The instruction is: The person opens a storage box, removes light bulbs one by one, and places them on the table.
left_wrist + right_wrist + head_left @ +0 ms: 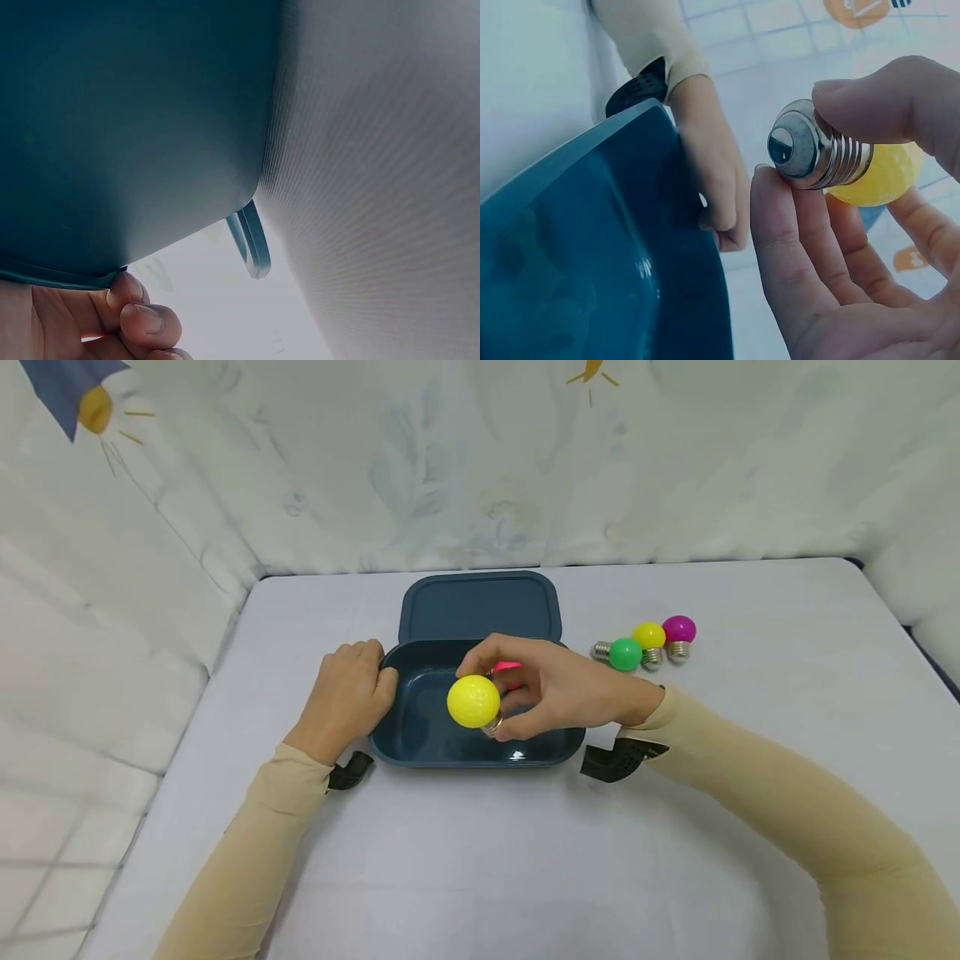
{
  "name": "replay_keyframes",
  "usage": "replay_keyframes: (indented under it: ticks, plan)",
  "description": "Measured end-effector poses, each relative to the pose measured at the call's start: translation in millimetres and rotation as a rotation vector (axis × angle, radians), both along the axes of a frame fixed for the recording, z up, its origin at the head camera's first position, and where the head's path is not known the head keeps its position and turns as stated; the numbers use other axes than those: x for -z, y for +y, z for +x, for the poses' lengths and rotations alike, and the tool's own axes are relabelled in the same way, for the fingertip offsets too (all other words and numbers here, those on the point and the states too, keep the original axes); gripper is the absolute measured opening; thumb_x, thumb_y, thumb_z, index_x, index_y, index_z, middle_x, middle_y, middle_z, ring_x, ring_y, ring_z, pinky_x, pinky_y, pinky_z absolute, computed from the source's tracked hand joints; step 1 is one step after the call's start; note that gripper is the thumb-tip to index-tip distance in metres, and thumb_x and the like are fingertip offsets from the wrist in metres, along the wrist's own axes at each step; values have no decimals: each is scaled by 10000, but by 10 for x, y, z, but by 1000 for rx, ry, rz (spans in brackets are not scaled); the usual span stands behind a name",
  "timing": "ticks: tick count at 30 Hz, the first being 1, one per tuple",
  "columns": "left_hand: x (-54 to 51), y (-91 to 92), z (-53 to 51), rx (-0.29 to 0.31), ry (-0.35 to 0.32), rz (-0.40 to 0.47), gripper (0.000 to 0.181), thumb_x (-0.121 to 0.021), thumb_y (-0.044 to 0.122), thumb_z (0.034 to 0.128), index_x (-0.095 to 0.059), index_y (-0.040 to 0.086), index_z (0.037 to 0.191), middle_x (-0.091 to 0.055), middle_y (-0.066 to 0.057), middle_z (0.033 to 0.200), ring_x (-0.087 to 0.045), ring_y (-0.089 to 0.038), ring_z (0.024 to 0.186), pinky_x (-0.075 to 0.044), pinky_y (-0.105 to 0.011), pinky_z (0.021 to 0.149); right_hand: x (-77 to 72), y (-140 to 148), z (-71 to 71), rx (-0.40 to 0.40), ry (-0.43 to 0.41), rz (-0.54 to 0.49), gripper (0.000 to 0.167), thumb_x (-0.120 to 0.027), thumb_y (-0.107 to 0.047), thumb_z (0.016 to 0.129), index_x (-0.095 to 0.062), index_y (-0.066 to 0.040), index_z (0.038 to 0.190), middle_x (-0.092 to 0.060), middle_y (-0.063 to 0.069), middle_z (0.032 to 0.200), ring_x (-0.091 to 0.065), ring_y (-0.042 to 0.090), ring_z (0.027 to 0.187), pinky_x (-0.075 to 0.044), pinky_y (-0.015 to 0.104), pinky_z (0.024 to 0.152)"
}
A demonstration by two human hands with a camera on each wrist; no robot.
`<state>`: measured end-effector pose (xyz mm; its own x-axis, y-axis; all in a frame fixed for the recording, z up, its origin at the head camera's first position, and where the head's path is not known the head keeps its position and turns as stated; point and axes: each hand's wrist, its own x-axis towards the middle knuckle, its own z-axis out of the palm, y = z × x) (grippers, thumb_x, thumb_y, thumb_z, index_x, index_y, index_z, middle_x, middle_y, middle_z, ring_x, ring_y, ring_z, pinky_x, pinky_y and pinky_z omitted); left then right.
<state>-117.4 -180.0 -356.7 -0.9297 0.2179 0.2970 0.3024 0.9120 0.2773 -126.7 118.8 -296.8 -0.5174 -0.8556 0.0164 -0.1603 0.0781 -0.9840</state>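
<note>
A yellow light bulb (pixel 473 701) is pinched by its silver screw base in my right hand (pixel 558 685), above a dark blue plastic box (pixel 420 758). In the right wrist view, the thumb and fingers hold the metal base (pixel 802 146), with the yellow globe (pixel 881 176) pointing away. My left hand (pixel 348 697) grips the box's left rim, its fingertips (pixel 150 322) curled at the edge in the left wrist view. Behind my right fingers shows a pinkish-red bulb (pixel 507 670), partly hidden; it appears to lie inside the box.
Right of the box lie a green bulb (pixel 626 654), a small yellow bulb (pixel 648 635) and a purple bulb (pixel 679 628), close together. A dark blue lid (pixel 480 606) is directly behind the box. White cloth (pixel 480 860) covers the table, and a patterned curtain (pixel 480 460) hangs behind.
</note>
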Motion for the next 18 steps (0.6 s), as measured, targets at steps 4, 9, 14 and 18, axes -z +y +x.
replay_keyframes:
  ticks: [4, 9, 14, 18]
  plan:
    - [5, -5, 5, 7, 11, 9, 224, -415, 85, 890, -385, 78, 668, -333, -56, 618, -331, -259, 546, -236, -333, 550, -1, 107, 34, 23, -7, -10, 565, -771, 21, 840, -536, -84, 1342, -511, 87, 1384, -672, 309, 1090, -595, 369, 985]
    - [12, -8, 11, 4, 10, 11, 224, -410, 89, 891, -383, 77, 669, -333, -58, 618, -332, -264, 547, -237, -336, 555, 25, 285, 65, 65, -7, -25, 576, -776, 36, 834, -535, -92, 1342, -520, 87, 1401, -634, 304, 1177, -585, 357, 1005]
    - [12, -8, 2, 4, 13, 9, 223, -408, 97, 890, -381, 79, 670, -341, -61, 620, -340, -267, 550, -236, -336, 556, 81, 482, 101, 109, 8, -36, 589, -774, 63, 831, -519, -77, 1343, -521, 90, 1384, -644, 299, 1193, -588, 348, 997]
    - [14, -5, -1, 10, 22, 10, 226, -413, 88, 887, -372, 83, 665, -321, -51, 617, -323, -258, 544, -229, -332, 549, 120, 627, 127, 166, 28, -20, 580, -775, 54, 834, -524, -87, 1338, -525, 75, 1354, -649, 297, 1185, -586, 332, 998]
